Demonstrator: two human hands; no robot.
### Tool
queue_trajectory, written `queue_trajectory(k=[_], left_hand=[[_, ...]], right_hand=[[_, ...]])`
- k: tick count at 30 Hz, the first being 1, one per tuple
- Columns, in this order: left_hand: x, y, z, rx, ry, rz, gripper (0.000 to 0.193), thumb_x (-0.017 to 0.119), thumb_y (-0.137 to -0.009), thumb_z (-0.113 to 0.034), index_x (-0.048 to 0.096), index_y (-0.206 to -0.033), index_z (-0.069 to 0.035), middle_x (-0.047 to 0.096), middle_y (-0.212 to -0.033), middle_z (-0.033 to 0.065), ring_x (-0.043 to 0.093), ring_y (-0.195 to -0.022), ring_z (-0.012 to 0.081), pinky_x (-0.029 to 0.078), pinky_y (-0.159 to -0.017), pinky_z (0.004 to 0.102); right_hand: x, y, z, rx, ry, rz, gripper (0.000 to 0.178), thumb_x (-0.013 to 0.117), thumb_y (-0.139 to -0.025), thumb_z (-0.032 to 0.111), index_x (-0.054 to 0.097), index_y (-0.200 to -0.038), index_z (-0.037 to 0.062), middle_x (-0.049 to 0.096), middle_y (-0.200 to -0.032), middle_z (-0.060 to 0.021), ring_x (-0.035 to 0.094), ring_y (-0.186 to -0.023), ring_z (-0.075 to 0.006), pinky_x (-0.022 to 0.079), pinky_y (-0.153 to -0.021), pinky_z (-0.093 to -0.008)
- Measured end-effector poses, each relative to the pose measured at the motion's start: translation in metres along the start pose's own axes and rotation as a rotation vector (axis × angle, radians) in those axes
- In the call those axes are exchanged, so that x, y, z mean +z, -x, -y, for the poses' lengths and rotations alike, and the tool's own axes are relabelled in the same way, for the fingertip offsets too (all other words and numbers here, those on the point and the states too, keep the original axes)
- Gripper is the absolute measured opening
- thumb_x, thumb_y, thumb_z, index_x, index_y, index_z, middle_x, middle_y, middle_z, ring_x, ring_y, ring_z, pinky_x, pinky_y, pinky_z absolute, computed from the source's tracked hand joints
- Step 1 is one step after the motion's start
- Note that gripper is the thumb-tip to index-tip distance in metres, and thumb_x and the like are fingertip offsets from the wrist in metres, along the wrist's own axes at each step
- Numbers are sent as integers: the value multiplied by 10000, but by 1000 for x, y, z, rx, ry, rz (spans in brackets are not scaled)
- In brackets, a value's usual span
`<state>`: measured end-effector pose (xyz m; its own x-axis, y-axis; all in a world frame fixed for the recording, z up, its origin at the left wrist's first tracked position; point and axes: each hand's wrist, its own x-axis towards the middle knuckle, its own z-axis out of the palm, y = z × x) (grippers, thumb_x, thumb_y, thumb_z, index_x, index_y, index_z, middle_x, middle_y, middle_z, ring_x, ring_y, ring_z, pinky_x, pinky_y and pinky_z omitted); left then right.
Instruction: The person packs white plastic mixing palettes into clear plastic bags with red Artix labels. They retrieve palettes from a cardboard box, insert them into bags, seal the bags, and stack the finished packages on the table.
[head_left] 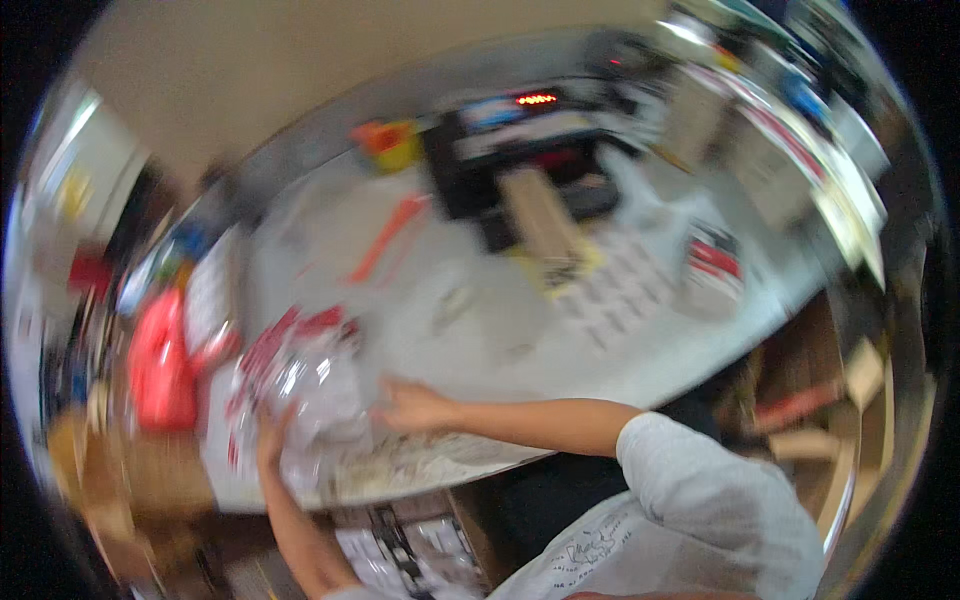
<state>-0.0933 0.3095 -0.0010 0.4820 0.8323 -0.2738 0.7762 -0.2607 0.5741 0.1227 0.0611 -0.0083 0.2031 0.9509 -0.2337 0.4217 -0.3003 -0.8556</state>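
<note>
At eight o'clock, the left hand (274, 436) touches a clear, red-printed plastic bag (318, 378), right hand (412, 407) just beside; grasp, contents and print blurred beyond telling.

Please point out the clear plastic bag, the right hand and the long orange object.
Clear plastic bag (325, 385), head view: shiny middle.
Right hand (413, 407), head view: middle.
Long orange object (388, 240), head view: middle.

We see 1 big pale grey table (500, 368) with brown smudges near its front edge. Behind it we see a plain tan wall (300, 90). At the far left we see a bright white streak (84, 120), too blurry to tell if it's a lamp or window.
</note>
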Motion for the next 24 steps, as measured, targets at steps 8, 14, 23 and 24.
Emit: queue_trajectory(k=[8,14,23,24], left_hand=[[115,23,-158,613,-295,-178,837,625,-810,-410,212,-1397,21,232,-1452,176,259,-1329,292,246,-1073,391],[203,142,-271,1088,-178,-153,798,661,-798,-349,255,-1373,27,281,-1422,178,311,-1295,307,295,-1043,413],[349,283,-362,1541,-185,280,744,716,-779,-257,320,-1336,37,354,-1376,180,388,-1244,329,370,-999,446],[366,292,-365,1577,-267,316,738,722,-777,-247,327,-1332,38,362,-1371,180,397,-1238,331,378,-994,450]], right_hand=[[-104,406,-143,346,-29,-444,321,617,-843,359,650,-951,59,653,-846,-124,626,-792,-238,496,-689,-359],[9,719,-119,2074,669,-824,207,625,-764,257,661,-753,54,658,-841,-162,635,-794,-306,499,-653,-434],[295,698,-189,2176,-607,-639,374,581,-723,118,539,-1074,-4,552,-1124,-189,540,-1061,-310,439,-859,-459],[315,686,-188,2161,-492,-702,384,578,-728,114,523,-1088,-8,537,-1126,-184,521,-1068,-311,426,-863,-451]])
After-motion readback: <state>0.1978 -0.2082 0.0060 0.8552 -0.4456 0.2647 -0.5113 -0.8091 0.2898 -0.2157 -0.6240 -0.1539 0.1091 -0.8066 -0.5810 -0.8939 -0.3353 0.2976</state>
